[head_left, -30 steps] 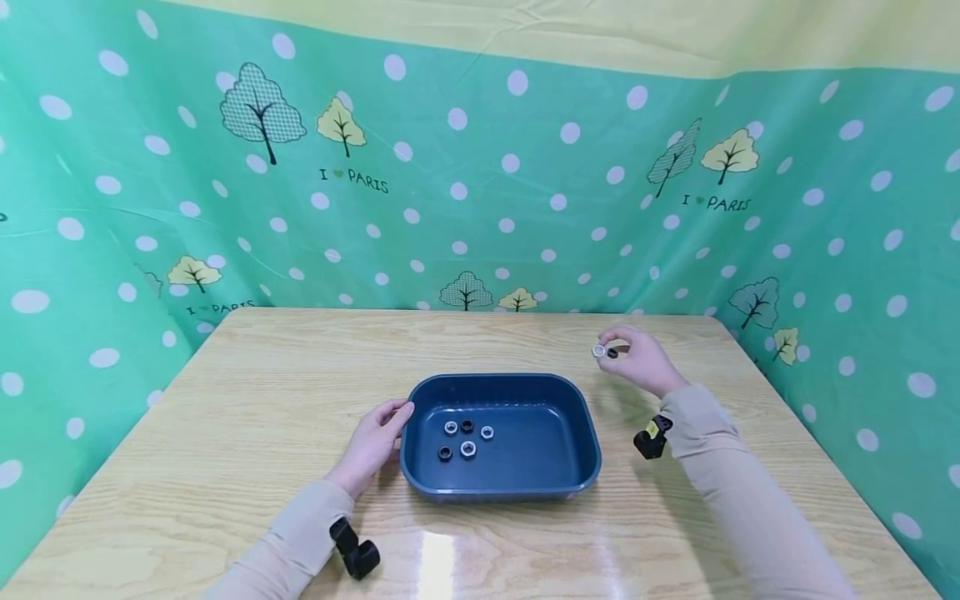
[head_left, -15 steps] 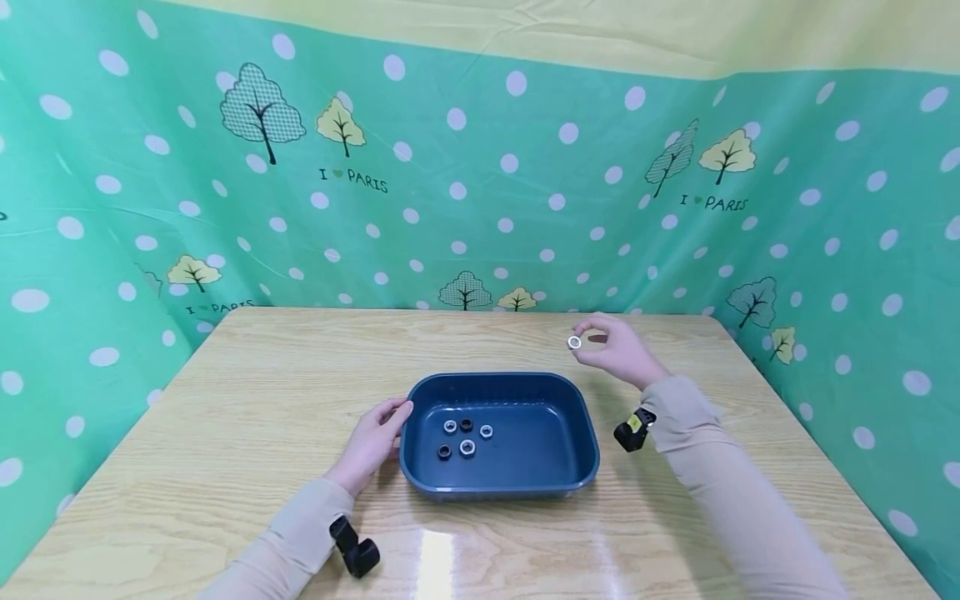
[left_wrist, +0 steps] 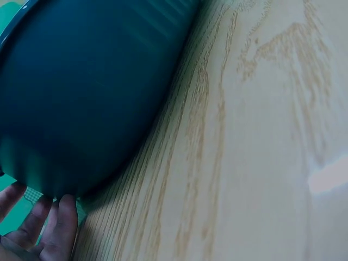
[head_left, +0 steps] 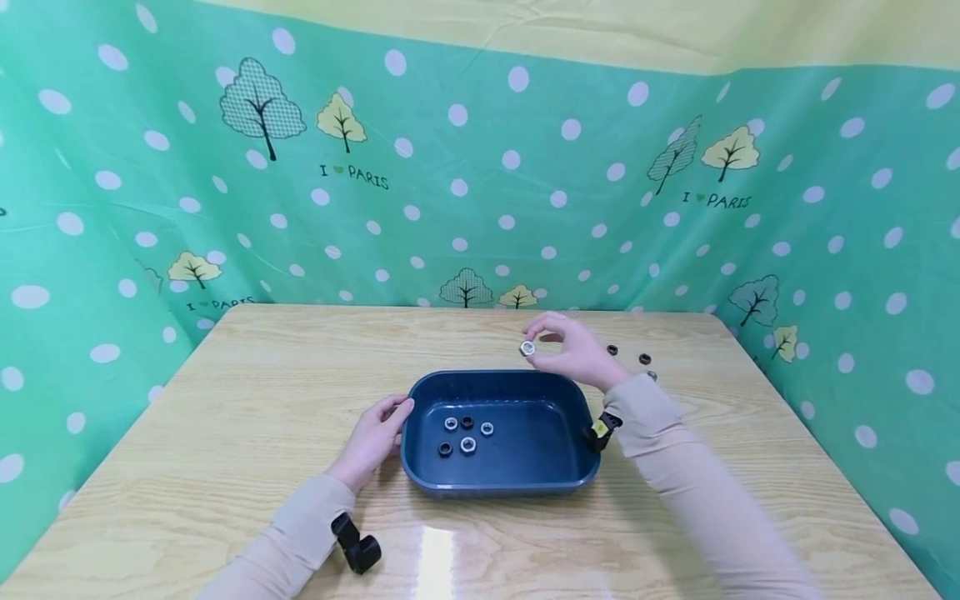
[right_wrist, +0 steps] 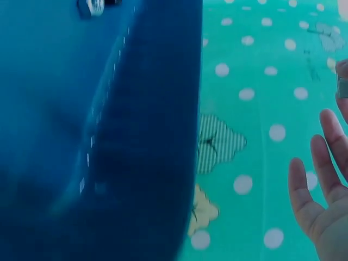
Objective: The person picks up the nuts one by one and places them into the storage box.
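A silver hex nut is pinched between the thumb and index finger of my right hand, in the air by the far rim of a dark blue plastic bin. The other fingers of that hand are spread in the right wrist view. My left hand rests at the bin's left end, its fingertips touching the outer wall. Inside the bin, towards its left, lie several nuts, among them a larger silver nut and a black nut.
Right of the bin on the wooden table lie two dark nuts and a third nut, partly hidden by the right sleeve. A green dotted curtain hangs along the back and sides.
My right hand has moved left with the silver nut, from the right of the bin to its far rim. Nuts on the table behind it have come into view. The left hand stays put.
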`<state>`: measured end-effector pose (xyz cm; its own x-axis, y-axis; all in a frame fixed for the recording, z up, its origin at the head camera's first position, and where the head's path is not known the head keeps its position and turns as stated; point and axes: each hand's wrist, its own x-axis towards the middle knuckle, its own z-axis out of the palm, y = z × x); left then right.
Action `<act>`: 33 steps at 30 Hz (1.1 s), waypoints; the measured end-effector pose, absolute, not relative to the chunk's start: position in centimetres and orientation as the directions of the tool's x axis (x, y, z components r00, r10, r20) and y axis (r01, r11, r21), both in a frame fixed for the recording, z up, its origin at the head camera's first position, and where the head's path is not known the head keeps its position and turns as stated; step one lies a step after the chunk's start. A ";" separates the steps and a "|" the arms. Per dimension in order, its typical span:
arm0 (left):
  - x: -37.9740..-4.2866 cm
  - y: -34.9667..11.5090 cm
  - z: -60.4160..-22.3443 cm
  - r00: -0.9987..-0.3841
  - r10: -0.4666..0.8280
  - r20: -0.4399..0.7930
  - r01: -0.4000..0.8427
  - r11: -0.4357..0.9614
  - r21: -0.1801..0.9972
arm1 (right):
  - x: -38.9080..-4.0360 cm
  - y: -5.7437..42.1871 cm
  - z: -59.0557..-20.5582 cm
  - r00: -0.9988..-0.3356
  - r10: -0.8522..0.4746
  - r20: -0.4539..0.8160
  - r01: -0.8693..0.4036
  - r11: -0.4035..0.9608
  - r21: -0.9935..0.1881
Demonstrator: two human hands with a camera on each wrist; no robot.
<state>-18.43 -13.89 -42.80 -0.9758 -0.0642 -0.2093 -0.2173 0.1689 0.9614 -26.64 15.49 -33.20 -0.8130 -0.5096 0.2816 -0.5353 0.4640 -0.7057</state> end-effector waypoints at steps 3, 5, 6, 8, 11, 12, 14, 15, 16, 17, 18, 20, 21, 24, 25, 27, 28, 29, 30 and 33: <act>-18.5 -13.9 -42.8 -0.978 -0.063 -0.200 -0.207 0.157 0.966 | -26.5 14.5 -33.7 -0.791 -0.540 0.287 -0.548 0.417 -0.725; -18.4 -13.8 -42.9 -0.978 -0.060 -0.202 -0.209 0.157 0.965 | -26.4 14.1 -34.1 -0.781 -0.555 0.286 -0.548 0.390 -0.740; -18.4 -13.7 -42.9 -0.978 -0.059 -0.202 -0.209 0.154 0.966 | -26.3 13.9 -34.2 -0.776 -0.564 0.284 -0.547 0.375 -0.749; -18.4 -13.7 -42.9 -0.977 -0.061 -0.205 -0.212 0.147 0.966 | -26.3 13.5 -34.5 -0.758 -0.584 0.291 -0.560 0.352 -0.750; -18.5 -13.8 -43.0 -0.977 -0.064 -0.202 -0.209 0.140 0.968 | -26.0 12.7 -34.7 -0.719 -0.634 0.285 -0.584 0.330 -0.741; -18.5 -13.8 -43.0 -0.977 -0.065 -0.203 -0.210 0.137 0.968 | -25.9 12.5 -34.8 -0.704 -0.657 0.271 -0.587 0.322 -0.743; -18.6 -13.8 -43.0 -0.976 -0.069 -0.205 -0.213 0.141 0.967 | -25.6 12.0 -35.0 -0.671 -0.703 0.235 -0.590 0.315 -0.744; -18.6 -13.8 -43.1 -0.976 -0.070 -0.206 -0.214 0.145 0.966 | -25.4 11.7 -35.1 -0.655 -0.727 0.206 -0.579 0.307 -0.755; -18.6 -13.9 -43.1 -0.976 -0.070 -0.206 -0.215 0.149 0.965 | -25.2 11.5 -35.2 -0.638 -0.749 0.179 -0.571 0.304 -0.763; -18.7 -13.9 -43.1 -0.976 -0.069 -0.206 -0.215 0.153 0.965 | -25.1 11.2 -35.3 -0.628 -0.764 0.151 -0.557 0.305 -0.772; -18.7 -13.9 -43.2 -0.975 -0.072 -0.209 -0.218 0.153 0.964 | -25.0 11.0 -35.5 -0.617 -0.776 0.127 -0.550 0.310 -0.775; -18.7 -13.9 -43.2 -0.976 -0.071 -0.207 -0.216 0.156 0.964 | -24.9 10.6 -35.8 -0.601 -0.794 0.093 -0.532 0.310 -0.788; -18.7 -13.9 -43.2 -0.976 -0.071 -0.207 -0.216 0.157 0.964 | -24.8 10.5 -35.9 -0.600 -0.797 0.078 -0.518 0.312 -0.797; -18.7 -13.9 -43.3 -0.977 -0.073 -0.202 -0.211 0.154 0.965 | -24.6 10.0 -36.4 -0.592 -0.804 0.046 -0.494 0.317 -0.810; -18.7 -13.9 -43.3 -0.976 -0.074 -0.203 -0.212 0.153 0.965 | -24.6 9.8 -36.5 -0.590 -0.807 0.040 -0.489 0.318 -0.812; -18.7 -13.9 -43.3 -0.976 -0.077 -0.205 -0.215 0.153 0.965 | -24.4 9.4 -36.8 -0.582 -0.813 0.023 -0.484 0.324 -0.813; -18.7 -13.9 -43.3 -0.976 -0.076 -0.206 -0.215 0.156 0.964 | -24.4 9.2 -36.9 -0.576 -0.817 0.014 -0.487 0.329 -0.809; -18.7 -13.9 -43.2 -0.975 -0.075 -0.208 -0.218 0.158 0.963 | -24.4 9.0 -36.9 -0.572 -0.820 0.006 -0.491 0.337 -0.803; -18.7 -13.9 -43.2 -0.975 -0.073 -0.210 -0.219 0.159 0.963 | -24.4 8.8 -37.0 -0.567 -0.824 -0.002 -0.499 0.346 -0.795; -18.7 -14.0 -43.2 -0.973 -0.069 -0.219 -0.228 0.174 0.958 | -24.4 8.2 -37.2 -0.546 -0.837 -0.024 -0.537 0.372 -0.757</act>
